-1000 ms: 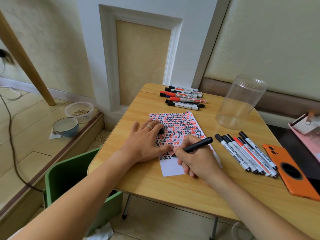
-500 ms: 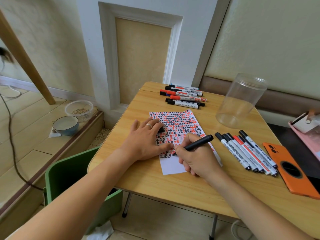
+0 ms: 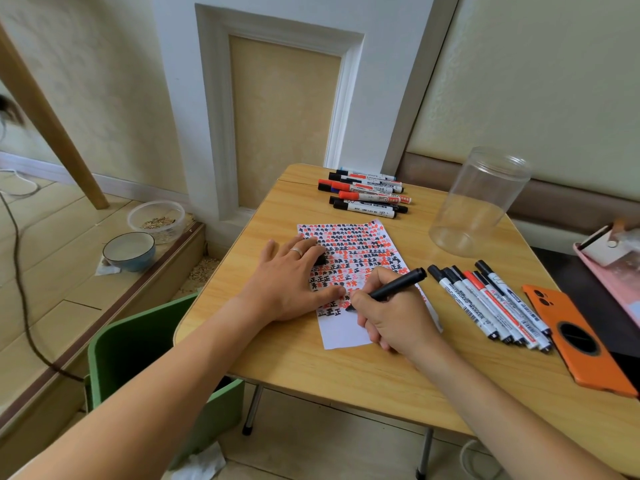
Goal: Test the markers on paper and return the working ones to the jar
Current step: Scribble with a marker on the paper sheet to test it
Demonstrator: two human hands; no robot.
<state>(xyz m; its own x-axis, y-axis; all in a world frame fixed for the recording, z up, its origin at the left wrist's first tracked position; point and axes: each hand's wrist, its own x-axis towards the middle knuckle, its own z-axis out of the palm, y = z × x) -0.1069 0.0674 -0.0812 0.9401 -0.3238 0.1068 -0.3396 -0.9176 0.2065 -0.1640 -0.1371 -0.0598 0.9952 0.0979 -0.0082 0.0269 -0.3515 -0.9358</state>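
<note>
- A black marker (image 3: 391,288), uncapped, is held tilted with its tip on the paper (image 3: 349,327).
- The paper is covered with red and black marks.
- A clear jar (image 3: 474,202) is seen empty, upright.
- Capped markers (image 3: 485,299) are laid beside the paper; more markers (image 3: 367,195) are laid at the far edge.

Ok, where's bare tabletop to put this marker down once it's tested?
Free: the strip between the paper and the jar, and the near edge of the table below the right hand. Crowded: the far marker pile and the marker row beside the orange phone.
</note>
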